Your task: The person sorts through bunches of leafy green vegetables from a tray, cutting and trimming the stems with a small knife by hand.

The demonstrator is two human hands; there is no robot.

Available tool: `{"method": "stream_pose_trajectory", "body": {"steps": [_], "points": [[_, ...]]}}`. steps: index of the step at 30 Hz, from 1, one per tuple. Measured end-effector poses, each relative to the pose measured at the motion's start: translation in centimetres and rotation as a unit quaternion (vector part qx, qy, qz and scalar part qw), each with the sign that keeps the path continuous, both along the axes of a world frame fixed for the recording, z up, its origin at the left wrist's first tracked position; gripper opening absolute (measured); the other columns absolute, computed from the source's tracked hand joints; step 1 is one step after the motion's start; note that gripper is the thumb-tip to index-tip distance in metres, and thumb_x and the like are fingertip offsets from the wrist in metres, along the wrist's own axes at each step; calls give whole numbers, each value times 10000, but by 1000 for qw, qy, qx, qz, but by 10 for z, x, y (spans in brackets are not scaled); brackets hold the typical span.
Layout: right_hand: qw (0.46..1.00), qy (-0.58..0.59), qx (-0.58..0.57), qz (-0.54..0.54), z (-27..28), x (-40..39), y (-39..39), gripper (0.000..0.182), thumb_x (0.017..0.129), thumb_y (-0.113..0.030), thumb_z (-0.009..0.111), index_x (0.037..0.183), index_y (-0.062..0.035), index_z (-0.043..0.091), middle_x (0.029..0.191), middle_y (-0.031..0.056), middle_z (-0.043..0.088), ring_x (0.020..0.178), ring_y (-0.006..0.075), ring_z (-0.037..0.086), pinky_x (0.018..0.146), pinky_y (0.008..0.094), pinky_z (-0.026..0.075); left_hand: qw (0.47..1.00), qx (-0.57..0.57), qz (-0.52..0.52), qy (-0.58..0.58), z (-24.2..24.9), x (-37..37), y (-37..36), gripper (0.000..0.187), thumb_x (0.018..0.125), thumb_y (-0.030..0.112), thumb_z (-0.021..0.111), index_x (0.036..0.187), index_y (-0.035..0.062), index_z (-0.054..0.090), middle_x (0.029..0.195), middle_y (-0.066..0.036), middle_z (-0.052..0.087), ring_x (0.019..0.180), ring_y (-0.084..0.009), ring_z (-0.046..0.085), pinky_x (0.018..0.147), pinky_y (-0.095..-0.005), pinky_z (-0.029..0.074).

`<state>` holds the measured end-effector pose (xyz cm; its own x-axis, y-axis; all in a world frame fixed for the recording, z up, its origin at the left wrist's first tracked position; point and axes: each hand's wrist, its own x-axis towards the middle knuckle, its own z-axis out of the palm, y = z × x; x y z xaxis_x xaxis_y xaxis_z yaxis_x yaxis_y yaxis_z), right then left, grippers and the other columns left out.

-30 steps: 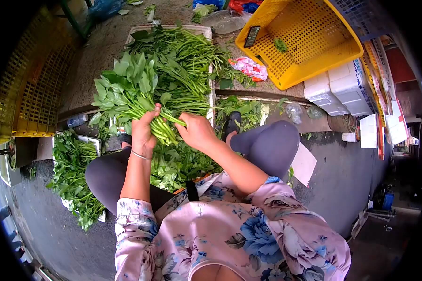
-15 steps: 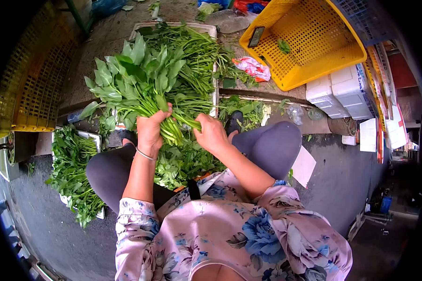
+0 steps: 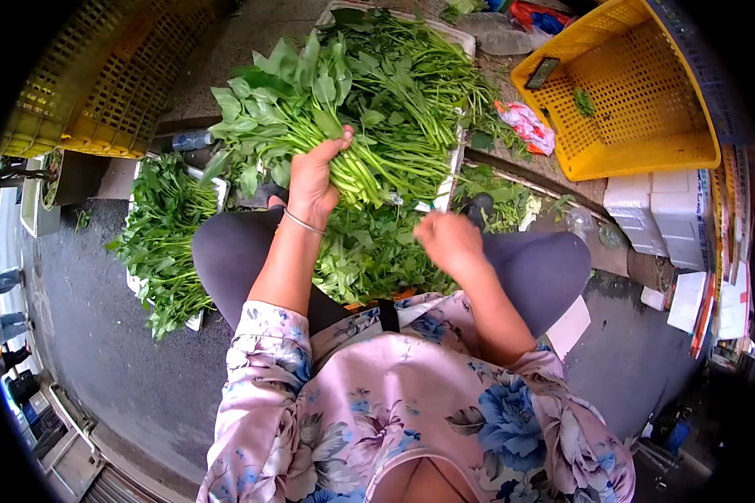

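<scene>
My left hand (image 3: 317,174) is closed around the stems of a bunch of leafy greens (image 3: 289,105), its broad leaves pointing up and left. Behind the bunch, more long-stemmed greens (image 3: 419,101) lie heaped in a white foam box (image 3: 455,172). To the right of the bunch and apart from it is my right hand (image 3: 451,243), its fingers curled in. Whether it pinches something small cannot be made out. Below both hands, loose leaves (image 3: 365,256) fill the space between my knees.
At left, another white tray (image 3: 195,321) carries greens (image 3: 164,222). Yellow crates (image 3: 117,84) stand at upper left. A tilted yellow crate (image 3: 637,159) at upper right holds a phone-like dark object (image 3: 544,73). A pink and white plastic bag (image 3: 526,127) and white foam boxes (image 3: 658,205) are nearby.
My right hand has come away from the stems, moving right and down. My left hand still grips the bunch. The whole view has shifted, with the scene now further right and higher.
</scene>
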<state>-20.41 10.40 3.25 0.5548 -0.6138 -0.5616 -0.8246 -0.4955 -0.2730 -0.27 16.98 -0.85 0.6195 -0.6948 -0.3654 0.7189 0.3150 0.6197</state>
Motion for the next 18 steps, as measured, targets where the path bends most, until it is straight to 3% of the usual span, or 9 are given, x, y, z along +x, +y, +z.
{"method": "stream_pose_trajectory", "body": {"steps": [3, 5, 9, 11, 12, 15, 18], "points": [[965, -226, -110, -75, 28, 21, -14, 339, 766, -351, 601, 894, -38, 620, 893, 146, 623, 788, 269, 611, 698, 364, 477, 999, -8, -18, -27, -4, -5, -4, 267, 737, -21, 579, 999, -60, 540, 961, -125, 607, 837, -193, 595, 768, -329, 490], [928, -358, -52, -88, 16, 42, -18, 384, 734, -353, 658, 908, -12, 624, 784, 133, 622, 695, 230, 611, 619, 328, 473, 998, 21, -22, -50, 1, -15, -7, 225, 703, -41, 600, 926, -28, 574, 863, -93, 617, 761, -182, 592, 696, -295, 479], [909, -412, -21, -57, -33, 78, -24, 485, 677, -322, 728, 979, 36, 605, 767, 101, 622, 664, 180, 588, 617, 273, 472, 997, 20, -16, -70, -3, -21, -7, 210, 721, -20, 619, 926, -12, 574, 864, -85, 614, 767, -166, 590, 661, -276, 481], [877, -445, 128, -131, -44, 85, -22, 448, 671, -267, 745, 985, 24, 612, 755, 69, 616, 649, 121, 561, 600, 236, 458, 996, 34, -31, -79, -10, -15, -5, 266, 753, -34, 553, 1017, -52, 535, 963, -128, 600, 856, -200, 588, 752, -304, 484], [871, -459, 103, -141, -41, 86, -18, 419, 664, -233, 756, 975, 14, 623, 748, 45, 610, 646, 81, 540, 586, 213, 448, 996, 42, -26, -74, -8, -14, -4, 234, 752, -26, 564, 985, -47, 552, 937, -120, 605, 828, -193, 587, 726, -300, 484], [873, -451, 75, -168, -27, 87, -11, 363, 633, -292, 739, 893, -50, 661, 758, 94, 629, 656, 177, 599, 615, 282, 469, 997, 48, -21, -58, -4, -15, -3, 183, 763, -10, 565, 943, -40, 561, 910, -112, 605, 806, -188, 586, 699, -291, 485], [853, -483, 86, -181, -35, 91, -12, 307, 632, -261, 736, 846, -51, 668, 752, 96, 620, 647, 182, 598, 602, 285, 467, 998, 36, -15, -52, -11, -12, -6, 152, 768, -6, 562, 916, -40, 565, 874, -104, 606, 777, -187, 587, 682, -290, 485]]}}
